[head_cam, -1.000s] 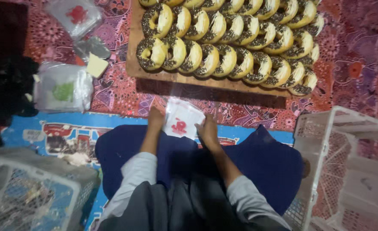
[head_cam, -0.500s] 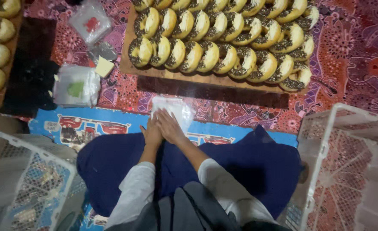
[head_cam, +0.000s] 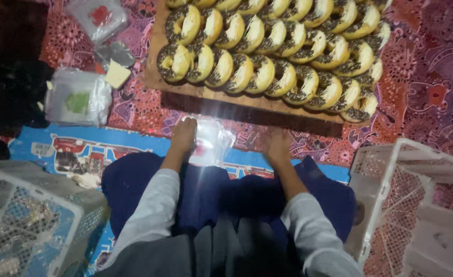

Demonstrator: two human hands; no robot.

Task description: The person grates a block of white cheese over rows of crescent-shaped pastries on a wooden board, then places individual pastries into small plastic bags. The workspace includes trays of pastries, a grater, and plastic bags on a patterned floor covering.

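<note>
Your left hand (head_cam: 184, 134) rests flat, fingers together, on the left edge of a small clear plastic bag with a red mark (head_cam: 210, 143), which lies on the patterned red floor cloth (head_cam: 431, 77) just in front of your knees; the hand presses the bag rather than gripping it. Your right hand (head_cam: 277, 146) lies just to the right of the bag on the cloth, blurred, and you cannot tell how far it is open or whether it touches the plastic. The bag looks thin, very light, limp and slick, so it will likely slide and crumple under a push; pinching it at an open edge or corner would probably serve better than pressing on its middle. Just beyond it stands the long wooden board (head_cam: 185, 91) crowded with rows of ring doughnuts with dark sprinkles and pale cream (head_cam: 267, 56), soft and easily smeared, with the board's dark front edge close to your fingertips. To the left lie a stack of clear bags with a green mark (head_cam: 77, 100) and another clear packet with a red mark (head_cam: 101, 18). White plastic lattice crates stand at your left (head_cam: 36, 225) and right (head_cam: 416, 205), hemming in your elbows.
</note>
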